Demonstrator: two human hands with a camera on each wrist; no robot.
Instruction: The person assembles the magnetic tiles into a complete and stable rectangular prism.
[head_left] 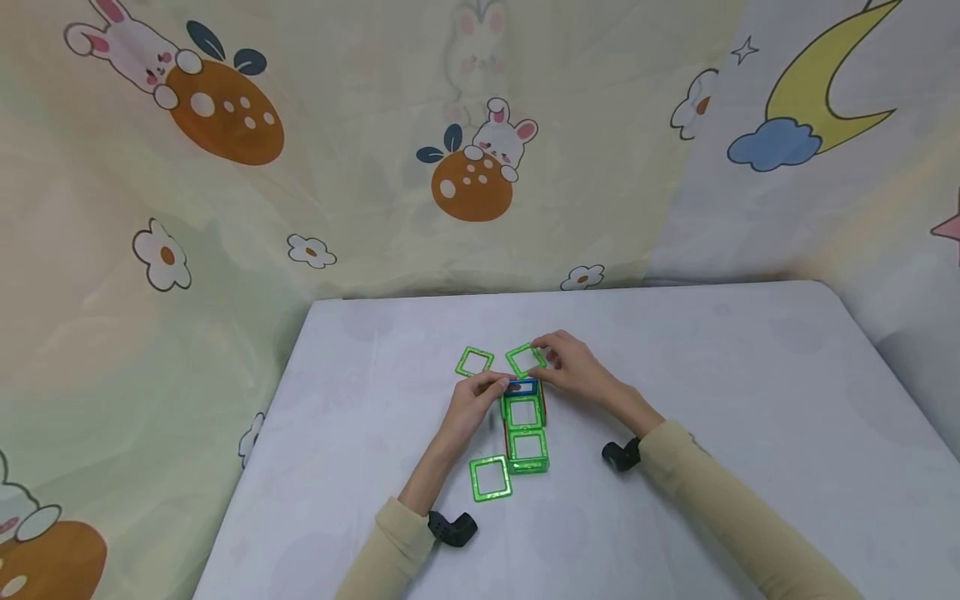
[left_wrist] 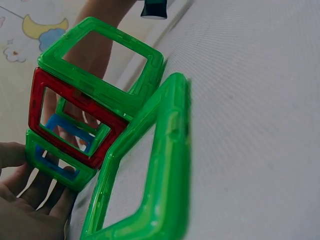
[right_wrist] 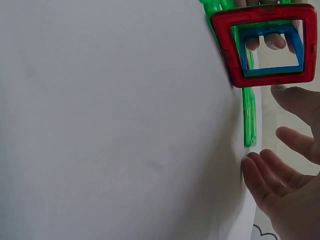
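A row of joined magnetic tiles lies mid-table, with green square tiles (head_left: 526, 429) on top. Along its sides are red tiles (left_wrist: 75, 94), and a blue tile (head_left: 522, 393) sits at the far end. My left hand (head_left: 474, 404) grips that far end, thumb and fingers against a green side piece in the left wrist view. My right hand (head_left: 573, 367) holds a flat green square tile (head_left: 513, 365) just beyond the blue one, index finger and thumb at its right corners. Seen edge-on in the right wrist view, this green tile (right_wrist: 250, 117) meets the fingertips.
One loose green square tile (head_left: 462, 360) lies beyond my left hand. Another green square tile (head_left: 492, 497) rests beside the near end of the row, left of it. Black wrist cameras (head_left: 453, 529) hang at both cuffs. A printed cloth (head_left: 375, 167) rises behind the white table (head_left: 712, 350).
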